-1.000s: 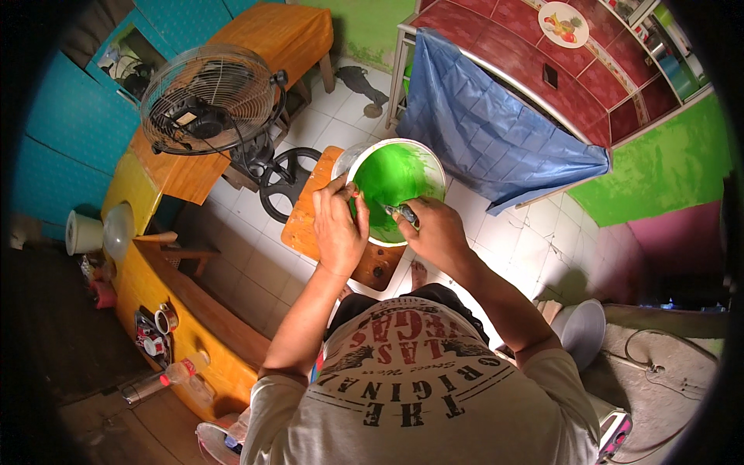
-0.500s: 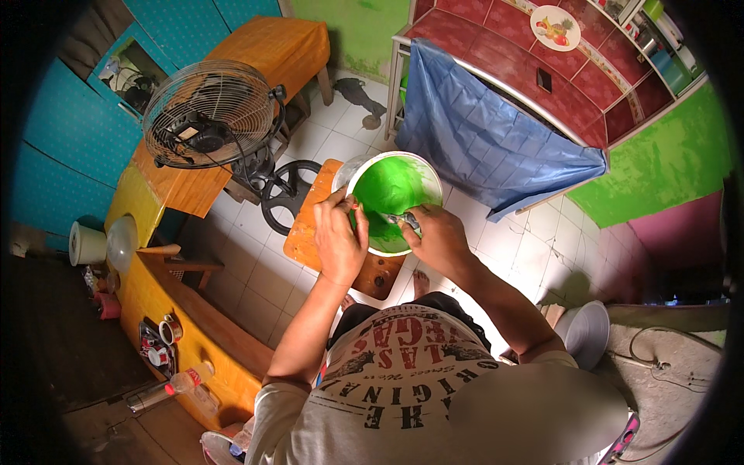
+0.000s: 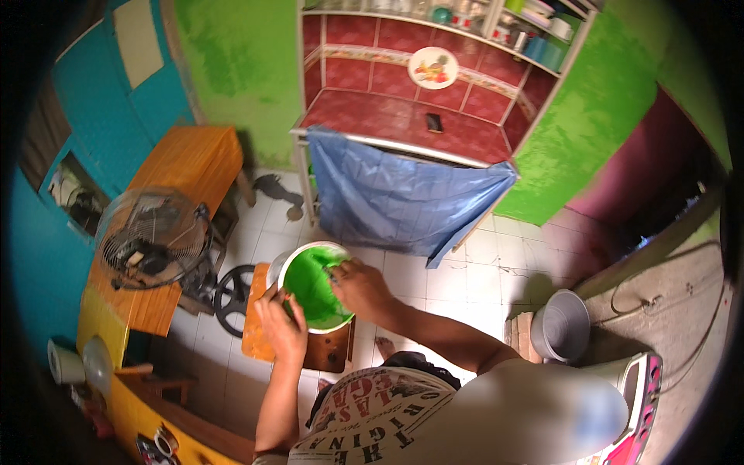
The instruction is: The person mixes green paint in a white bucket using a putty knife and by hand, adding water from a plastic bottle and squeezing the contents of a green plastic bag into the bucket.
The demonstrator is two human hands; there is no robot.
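Fingers (image 3: 269,308) of the left hand (image 3: 284,327) lie bent against the outside of a white bucket (image 3: 331,332), the thumb crossing over its near-left edge, so that the rim is pinched between them. The right hand (image 3: 361,290) reaches over the opposite edge, its fingers curled inward and pointing down into the bucket; its own back covers the grip, and I cannot tell what, if anything, it pinches. Two hands work at this one bucket, which stands on an orange-brown wooden surface (image 3: 256,335) in front of the person. Thick green mixture (image 3: 307,293) coats the inside; how deep it lies is hard to make out. Two bare feet (image 3: 385,348) show partly beyond the shirt (image 3: 364,403), and a pale blur hides the right shoulder. One fan (image 3: 153,242) stands to the left, one grey basin (image 3: 574,319) to the right. Farther off, one blue sheet (image 3: 403,203) hangs below a red-tiled counter (image 3: 364,110) bearing one small dark rectangular object (image 3: 434,122); the shelf (image 3: 395,16) above is cut off at the top.
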